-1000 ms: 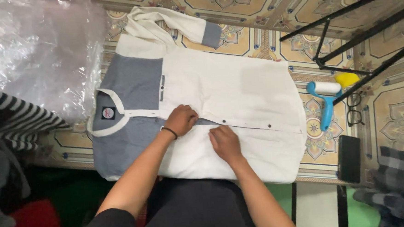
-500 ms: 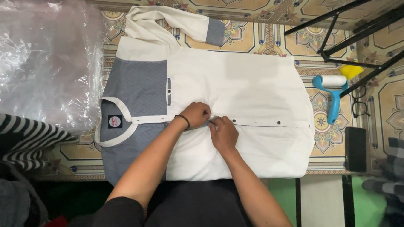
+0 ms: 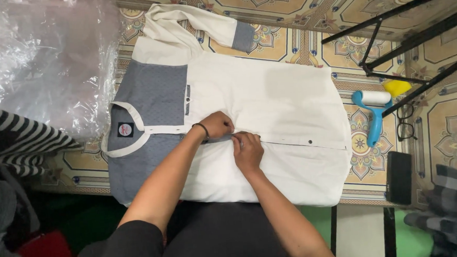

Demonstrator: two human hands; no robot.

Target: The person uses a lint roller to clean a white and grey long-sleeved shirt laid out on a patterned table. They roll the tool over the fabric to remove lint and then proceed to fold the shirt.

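where the head camera looks straight down, a white and grey shirt (image 3: 269, 110) lies spread flat on a patterned mat (image 3: 284, 0), collar to the left and hem to the right, with one sleeve folded over at the top. the grey panels cover the chest and shoulder part near the collar; the rest is white.

both hands meet on the button placket near the middle of the shirt. the left hand (image 3: 219, 125) is closed, its fingertips pinching the placket fabric; a dark band sits on its wrist. the right hand (image 3: 248, 149) lies just beside it, touching it, fingers curled and pinching the same strip of fabric from the lower side. whether a button sits between the fingers cannot be told.

clear plastic wrapping (image 3: 42, 55) lies at the upper left, beside the shirt's shoulder. a striped cloth (image 3: 15, 137) is at the left edge. to the right of the hem lie a blue lint roller (image 3: 372, 113) with a white roll, a yellow object (image 3: 396, 87) next to it, a pair of glasses (image 3: 405, 122) and a black flat object (image 3: 399, 177). black stand legs (image 3: 416, 30) cross the upper right.
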